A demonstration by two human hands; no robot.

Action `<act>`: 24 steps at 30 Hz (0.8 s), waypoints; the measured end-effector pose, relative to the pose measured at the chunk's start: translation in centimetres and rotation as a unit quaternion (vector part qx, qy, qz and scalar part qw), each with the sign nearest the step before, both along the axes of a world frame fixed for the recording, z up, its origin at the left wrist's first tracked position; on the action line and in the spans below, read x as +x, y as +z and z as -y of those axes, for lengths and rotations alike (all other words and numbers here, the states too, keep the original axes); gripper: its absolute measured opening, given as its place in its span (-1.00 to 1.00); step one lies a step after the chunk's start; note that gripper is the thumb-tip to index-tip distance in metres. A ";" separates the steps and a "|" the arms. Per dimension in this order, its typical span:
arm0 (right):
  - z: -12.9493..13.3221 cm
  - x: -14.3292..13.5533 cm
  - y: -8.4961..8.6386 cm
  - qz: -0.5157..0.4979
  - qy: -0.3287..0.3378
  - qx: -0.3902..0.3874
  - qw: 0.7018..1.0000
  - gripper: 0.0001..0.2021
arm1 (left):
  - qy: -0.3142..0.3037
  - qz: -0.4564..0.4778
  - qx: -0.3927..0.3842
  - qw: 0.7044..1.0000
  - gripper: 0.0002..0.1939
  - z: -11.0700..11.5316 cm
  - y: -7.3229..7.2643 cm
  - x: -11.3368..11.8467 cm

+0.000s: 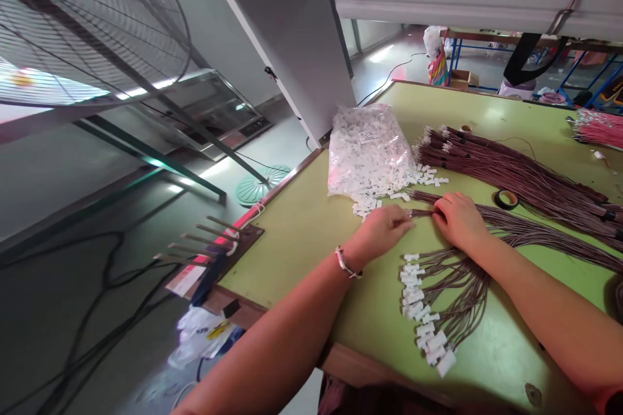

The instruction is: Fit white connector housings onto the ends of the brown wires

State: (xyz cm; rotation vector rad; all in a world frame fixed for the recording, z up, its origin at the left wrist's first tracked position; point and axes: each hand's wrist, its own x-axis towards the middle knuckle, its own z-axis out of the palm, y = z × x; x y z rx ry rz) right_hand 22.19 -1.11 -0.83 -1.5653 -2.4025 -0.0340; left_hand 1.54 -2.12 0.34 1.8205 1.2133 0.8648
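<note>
My right hand [458, 219] is closed around a few brown wires [422, 213], whose bare ends point left. My left hand [387, 230] is pinched at those ends; whatever sits between its fingertips is too small to make out. Below my right hand, brown wires fitted with white connectors [413, 295] fan out on the green table [302, 233]. Behind the hands lies a clear plastic bag of white connectors [367, 149], with loose connectors [428, 176] spilled at its mouth. A long bundle of brown wires [530, 227] runs right from beneath my right hand.
Thicker brown wire bundles [506, 172] lie farther back, near a black tape roll [506, 199]. Pink wires [601, 128] sit at the far right. A pronged metal rack [214, 249] is fixed at the table's left edge. A large fan [92, 26] stands at upper left.
</note>
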 end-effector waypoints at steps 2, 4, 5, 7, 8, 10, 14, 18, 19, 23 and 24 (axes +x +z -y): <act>0.6 -0.3 0.0 0.013 0.006 0.001 1.000 -0.90 | 0.031 -0.090 0.074 0.993 -0.87 -0.6 -0.7 -0.1; 0.9 -0.5 0.1 0.018 0.012 0.001 1.000 -0.89 | 0.001 -0.163 0.095 0.982 -0.81 -1.0 -1.2 0.1; 1.0 -0.6 0.1 0.016 0.018 -0.002 1.000 -0.90 | -0.009 -0.185 0.092 0.978 -0.81 -1.1 -1.3 0.2; 1.0 -0.9 0.0 0.001 0.040 -0.014 0.999 -0.89 | -0.011 -0.214 0.086 0.973 -0.88 -1.0 -1.3 0.7; 0.9 -1.1 -0.1 -0.008 0.054 -0.020 0.998 -0.87 | -0.007 -0.223 0.084 0.971 -0.91 -0.9 -1.2 0.9; 0.8 -1.5 -0.3 -0.020 0.070 -0.029 0.997 -0.81 | -0.007 -0.225 0.085 0.971 -0.91 -0.7 -0.9 1.3; 0.4 -2.3 -0.8 -0.012 0.061 -0.040 0.997 -0.90 | -0.022 -0.152 0.104 0.983 -0.91 -0.8 0.1 1.1; 0.1 -2.0 -1.0 -0.116 0.065 -0.045 0.990 -0.94 | 0.129 -0.008 0.102 0.986 -0.89 -1.5 1.6 -1.3; 0.0 -1.8 -0.9 -0.158 0.061 -0.045 0.985 -0.93 | 0.181 0.020 0.082 0.980 -0.86 -1.6 2.0 -2.1; 0.5 -1.0 -0.5 -0.245 0.016 -0.070 0.967 -0.90 | 0.214 0.002 -0.018 0.977 -0.79 -1.4 2.9 -4.6; 0.7 -0.9 -0.5 -0.265 0.005 -0.072 0.961 -0.89 | 0.201 -0.041 -0.026 0.978 -0.79 -1.2 3.0 -4.9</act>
